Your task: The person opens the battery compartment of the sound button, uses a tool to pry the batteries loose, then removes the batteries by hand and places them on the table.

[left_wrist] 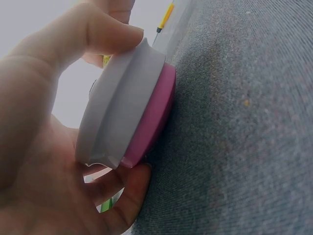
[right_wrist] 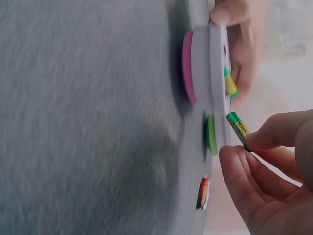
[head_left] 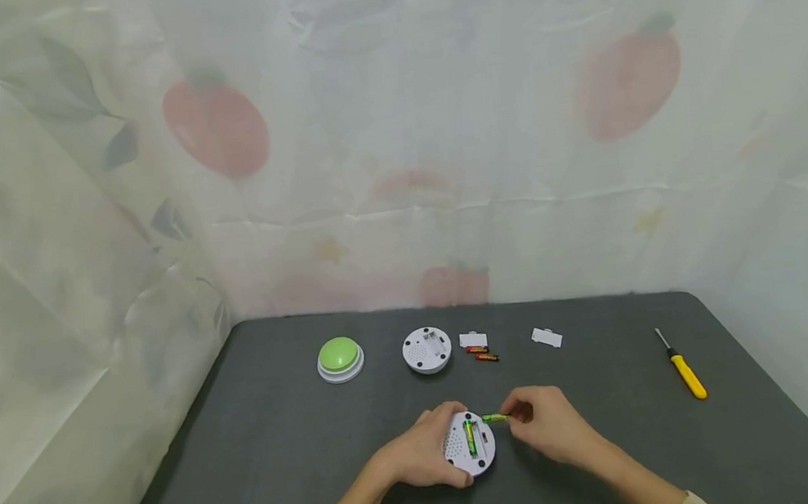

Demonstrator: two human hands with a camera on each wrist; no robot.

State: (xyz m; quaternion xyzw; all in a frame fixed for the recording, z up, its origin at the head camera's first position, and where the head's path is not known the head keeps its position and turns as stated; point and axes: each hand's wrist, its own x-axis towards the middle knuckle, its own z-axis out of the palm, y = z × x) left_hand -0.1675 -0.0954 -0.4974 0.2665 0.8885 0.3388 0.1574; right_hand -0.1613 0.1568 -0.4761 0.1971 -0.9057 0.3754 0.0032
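My left hand (head_left: 419,452) grips a round white push button (head_left: 456,446) by its rim, its pink cap (left_wrist: 154,117) facing down toward the table. The button's underside faces up, with an uncovered battery compartment. One green battery (head_left: 470,437) sits in that compartment, tilted up at one end in the right wrist view. Between thumb and fingertips, my right hand (head_left: 549,424) pinches a second green battery (right_wrist: 238,129). This battery is held just right of the button's far edge, apart from the compartment.
Farther back stand a green-capped button (head_left: 339,356) and an overturned white button (head_left: 427,351) with its compartment uncovered. Right of them lie a white battery cover (head_left: 473,339), two red-and-black batteries (head_left: 487,357) and another cover (head_left: 547,338). A yellow-handled screwdriver (head_left: 686,376) lies far right.
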